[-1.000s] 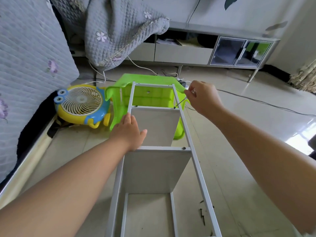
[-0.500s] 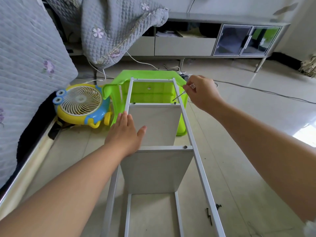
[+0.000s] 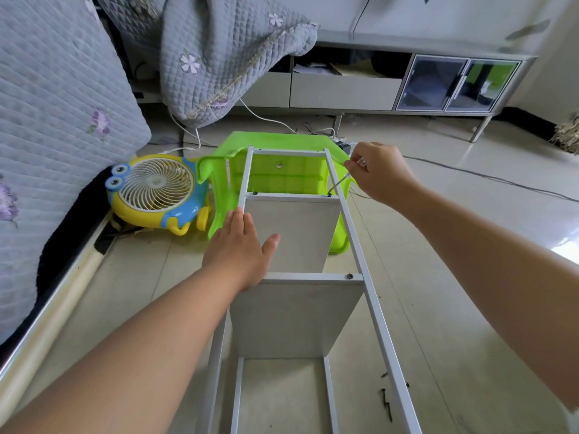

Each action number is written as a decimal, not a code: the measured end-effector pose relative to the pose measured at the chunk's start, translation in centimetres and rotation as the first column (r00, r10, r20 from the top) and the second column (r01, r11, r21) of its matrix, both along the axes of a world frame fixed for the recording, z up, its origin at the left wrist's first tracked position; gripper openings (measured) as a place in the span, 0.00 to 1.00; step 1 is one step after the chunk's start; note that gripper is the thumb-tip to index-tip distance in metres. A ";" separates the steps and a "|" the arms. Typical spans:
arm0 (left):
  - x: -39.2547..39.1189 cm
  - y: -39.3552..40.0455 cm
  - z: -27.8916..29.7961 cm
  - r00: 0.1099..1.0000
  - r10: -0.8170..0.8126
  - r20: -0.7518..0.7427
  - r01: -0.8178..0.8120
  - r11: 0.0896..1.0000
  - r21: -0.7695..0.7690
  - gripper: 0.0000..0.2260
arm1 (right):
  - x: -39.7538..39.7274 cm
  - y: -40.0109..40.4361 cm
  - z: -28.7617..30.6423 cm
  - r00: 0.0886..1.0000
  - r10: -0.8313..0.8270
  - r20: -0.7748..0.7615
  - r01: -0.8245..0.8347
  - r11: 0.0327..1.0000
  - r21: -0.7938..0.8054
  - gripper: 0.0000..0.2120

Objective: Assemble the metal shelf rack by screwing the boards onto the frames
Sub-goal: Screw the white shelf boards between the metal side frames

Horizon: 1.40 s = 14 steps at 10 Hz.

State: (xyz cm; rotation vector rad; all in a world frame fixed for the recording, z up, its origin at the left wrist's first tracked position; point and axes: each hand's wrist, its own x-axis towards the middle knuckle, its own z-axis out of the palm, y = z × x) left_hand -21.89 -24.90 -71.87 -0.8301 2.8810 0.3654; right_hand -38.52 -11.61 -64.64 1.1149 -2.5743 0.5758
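A white metal shelf rack lies on the floor, its upper frame (image 3: 354, 233) running away from me. Two pale boards stand between the frames: a near board (image 3: 294, 317) and a far board (image 3: 291, 233). My left hand (image 3: 239, 249) lies flat with straight fingers on the left frame rail by the near board's top edge. My right hand (image 3: 377, 175) pinches a small screwdriver (image 3: 338, 184), whose tip sits on a screw (image 3: 329, 194) at the far board's right corner. Another screw (image 3: 350, 276) sits in the near board's right corner.
A green plastic stool (image 3: 282, 142) lies under the rack's far end. A yellow and blue fan (image 3: 156, 191) sits to the left by a quilted bed. Loose dark screws (image 3: 386, 402) lie on the floor at right. Cables cross the floor toward a low cabinet (image 3: 407, 86).
My left hand has flattened out on the left rail. My right hand stays at the far right corner with the screwdriver on the screw. The camera has tilted slightly.
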 end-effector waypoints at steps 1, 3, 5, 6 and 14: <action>0.0 0.0 0.0 1.000 0.001 -0.008 -0.001 1.000 0.009 0.32 | -0.1 -0.1 0.2 1.000 -0.003 -0.007 0.003 1.000 0.012 0.12; -0.1 0.0 -0.1 1.000 0.004 -0.019 -0.004 1.000 0.018 0.32 | -0.3 -0.1 0.3 1.000 0.003 -0.001 -0.003 0.999 0.037 0.11; 0.0 -0.1 -0.3 0.999 -0.002 -0.055 0.004 0.999 0.037 0.32 | -0.6 -0.9 0.9 0.997 -0.077 0.028 0.073 0.991 0.112 0.12; 0.1 -0.1 -0.3 0.997 -0.005 -0.073 0.008 0.999 0.039 0.32 | -1.1 -1.6 1.3 0.991 -0.129 0.039 0.121 0.980 0.159 0.13; 0.0 0.0 -0.5 0.996 -0.004 -0.089 0.004 1.000 -0.001 0.33 | -1.5 -4.1 4.4 0.986 -0.140 0.088 0.074 0.849 0.523 0.15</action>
